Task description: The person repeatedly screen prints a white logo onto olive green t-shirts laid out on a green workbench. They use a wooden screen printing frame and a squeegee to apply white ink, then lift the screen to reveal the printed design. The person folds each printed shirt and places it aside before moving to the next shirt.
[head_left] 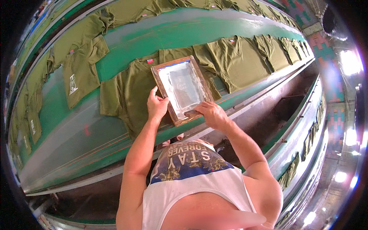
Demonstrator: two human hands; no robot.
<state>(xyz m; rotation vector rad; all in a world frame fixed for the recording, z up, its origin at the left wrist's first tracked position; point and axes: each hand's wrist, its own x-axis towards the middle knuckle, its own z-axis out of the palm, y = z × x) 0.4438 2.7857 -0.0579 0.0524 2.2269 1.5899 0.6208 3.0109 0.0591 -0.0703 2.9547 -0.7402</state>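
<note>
A wood-framed printing screen (pixel 184 82), with pale mesh and white lettering in its middle, lies tilted over an olive green T-shirt (pixel 132 86) on the table. My left hand (pixel 157 104) grips the left side of the frame, its thumb on the wood. At the near right corner of the screen, my right hand (pixel 214 114) is closed on a small brown squeegee (pixel 190 113), which rests on the mesh by the near edge. My right fingers hide part of the squeegee and of the frame's corner.
More olive T-shirts (pixel 245 57) lie in a row along the long green table (pixel 153 30). Others with white prints (pixel 78 82) lie to the left and along the far edge. A dark gap (pixel 283 103) runs beside the table's near edge, with another table (pixel 283 138) at the right.
</note>
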